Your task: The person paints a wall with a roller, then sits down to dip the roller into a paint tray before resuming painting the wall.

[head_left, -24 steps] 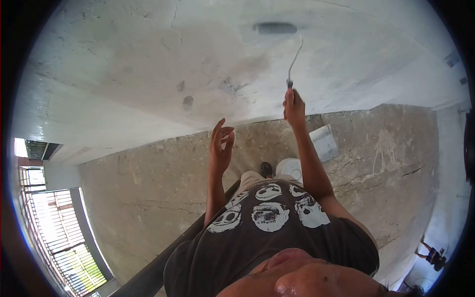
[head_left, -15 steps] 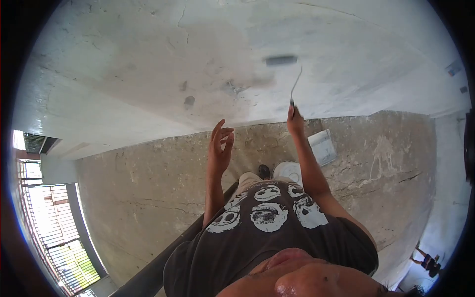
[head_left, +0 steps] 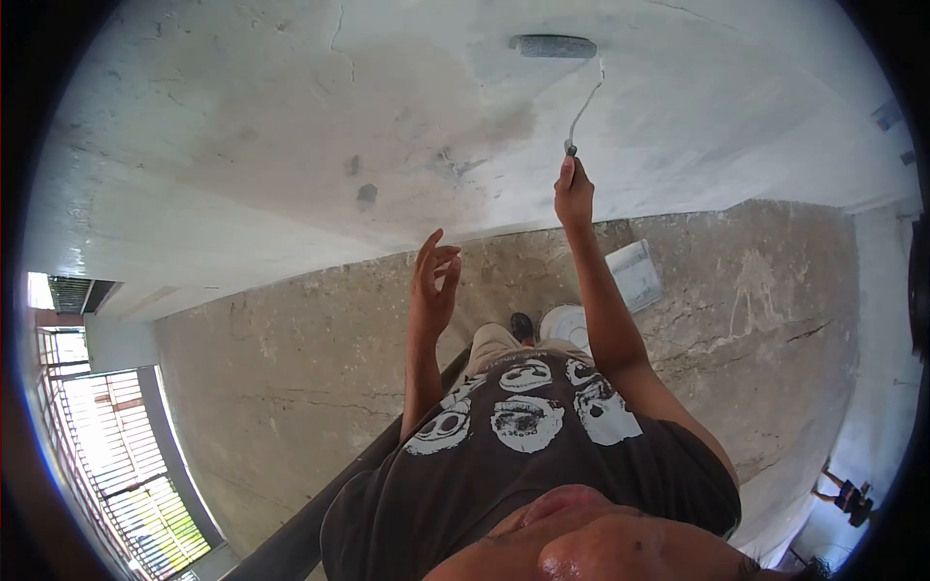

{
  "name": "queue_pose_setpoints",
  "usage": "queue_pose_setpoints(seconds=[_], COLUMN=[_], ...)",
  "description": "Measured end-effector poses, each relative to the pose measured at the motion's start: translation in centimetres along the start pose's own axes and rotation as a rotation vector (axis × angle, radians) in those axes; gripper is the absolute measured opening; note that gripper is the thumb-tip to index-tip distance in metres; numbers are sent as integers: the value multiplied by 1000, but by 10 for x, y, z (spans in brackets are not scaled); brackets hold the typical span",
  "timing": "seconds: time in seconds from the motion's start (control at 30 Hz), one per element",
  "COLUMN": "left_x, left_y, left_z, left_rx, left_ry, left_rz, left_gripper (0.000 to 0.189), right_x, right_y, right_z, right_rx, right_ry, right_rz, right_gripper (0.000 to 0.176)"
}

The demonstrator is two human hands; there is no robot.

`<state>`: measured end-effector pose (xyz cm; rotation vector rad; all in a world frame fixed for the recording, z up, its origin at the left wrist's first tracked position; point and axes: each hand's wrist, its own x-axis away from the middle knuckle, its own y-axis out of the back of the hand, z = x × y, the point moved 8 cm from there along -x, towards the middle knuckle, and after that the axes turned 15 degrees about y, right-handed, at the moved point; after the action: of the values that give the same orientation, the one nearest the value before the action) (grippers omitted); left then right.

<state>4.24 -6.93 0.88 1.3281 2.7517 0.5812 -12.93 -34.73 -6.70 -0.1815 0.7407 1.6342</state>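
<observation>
My right hand (head_left: pixel 573 194) is closed around the handle of a paint roller (head_left: pixel 552 46). The roller's grey sleeve lies against the wall (head_left: pixel 291 136), high up, with its thin bent wire frame running down to my fist. Around it the wall shows lighter painted areas and a darker, bare-looking area with cracks and dark spots to the left. My left hand (head_left: pixel 434 283) is raised in front of my body with its fingers apart and bent a little. Nothing is in it, and it appears apart from the wall.
Beside my feet stand a round white bucket (head_left: pixel 566 325) and a white rectangular container (head_left: pixel 635 275). The concrete floor (head_left: pixel 291 387) is cracked and stained. A barred window (head_left: pixel 126 465) is at the left. Another person (head_left: pixel 851 502) is far off at the lower right.
My right hand has moved up with the paint roller, and the sleeve is now higher on the wall. My left hand has hardly moved.
</observation>
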Motion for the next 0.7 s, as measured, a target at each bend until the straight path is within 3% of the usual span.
queue_pose_setpoints(seconds=[0.13, 0.27, 0.37, 0.47, 0.53, 0.57, 0.63, 0.7], left_x=[1, 4, 4, 4, 5, 5, 5, 7], left_y=[2, 3, 2, 4, 2, 2, 1, -1], left_z=[0, -6, 0, -4, -3, -2, -5, -11], left_rx=[-2, 0, -47, -47, -64, -54, -46, -43], left_ry=[4, 22, -23, -24, -33, -25, -27, -5], left_rz=[8, 10, -11, -11, -8, -11, -8, 16], left_gripper=[35, 44, 51, 37, 33, 30, 27, 30], right_x=[25, 126, 132, 85, 33, 8, -19, -35], right_y=[-11, -41, -33, -28, -13, -7, 3, 19], right_z=[-28, -112, -102, -84, -15, 2, 14, 7], right_rx=[104, 194, 166, -37, -436, -493, -538, -373], right_ry=[22, -227, -220, -118, -312, -251, -237, -174], right_rz=[24, 249, 211, 52, -21, -51, -70, -73], right_gripper=[45, 51, 52, 51, 49, 48, 46, 47])
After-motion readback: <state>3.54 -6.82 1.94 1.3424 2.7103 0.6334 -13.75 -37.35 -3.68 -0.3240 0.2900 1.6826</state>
